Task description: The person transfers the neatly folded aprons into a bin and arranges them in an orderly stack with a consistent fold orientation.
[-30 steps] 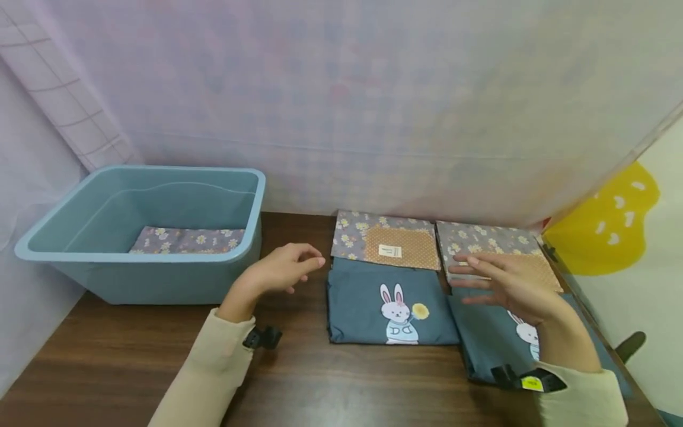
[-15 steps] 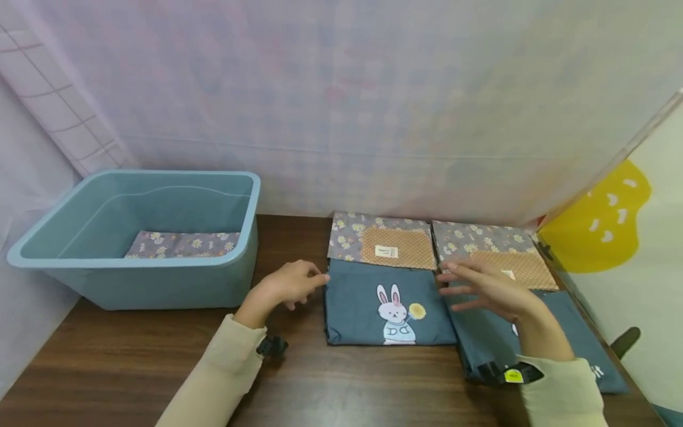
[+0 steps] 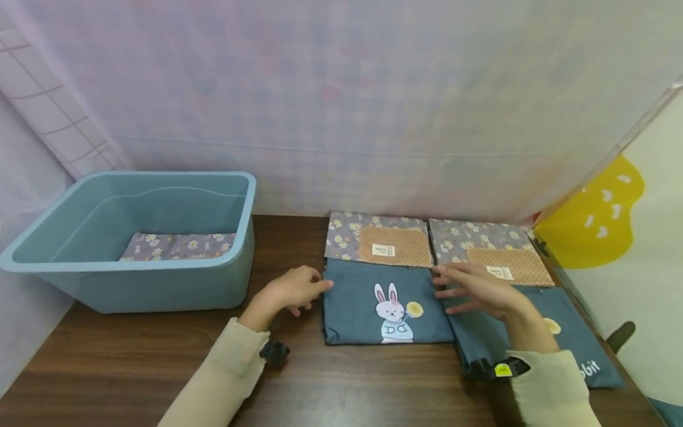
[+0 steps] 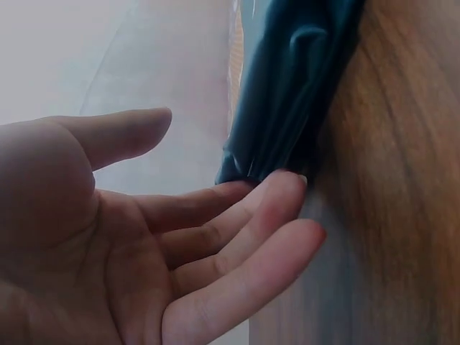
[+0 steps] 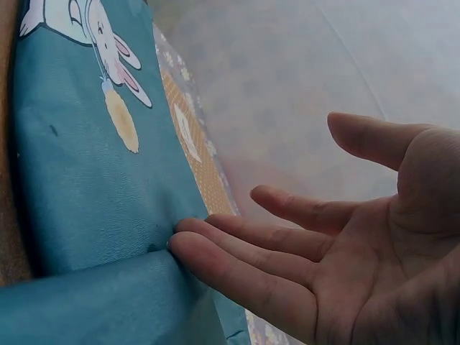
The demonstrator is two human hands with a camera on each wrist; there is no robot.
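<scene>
- A person sits at a wooden bench, both hands reaching to a folded teal cloth with a rabbit print that lies flat near the middle of the bench.
- The left hand has its grip apart, fingers loosely extended; the left wrist view shows the fingertips touching the cloth's folded left edge.
- The right hand also has its grip apart, fingers straight; the right wrist view shows the fingertips at the seam between this cloth and a second teal cloth just beside it on the right.
- Judged step: both hands are closing in on the two side edges of the rabbit cloth; nothing is lifted yet.
- The next move likely calls for sliding fingers under both edges and pinching evenly so the fold keeps its shape.
- Count: two teal cloths on the bench.
- Two floral folded cloths with orange dotted patches, one behind each teal cloth, the other to its right.
- One blue plastic tub at the left, holding one floral cloth.
</scene>
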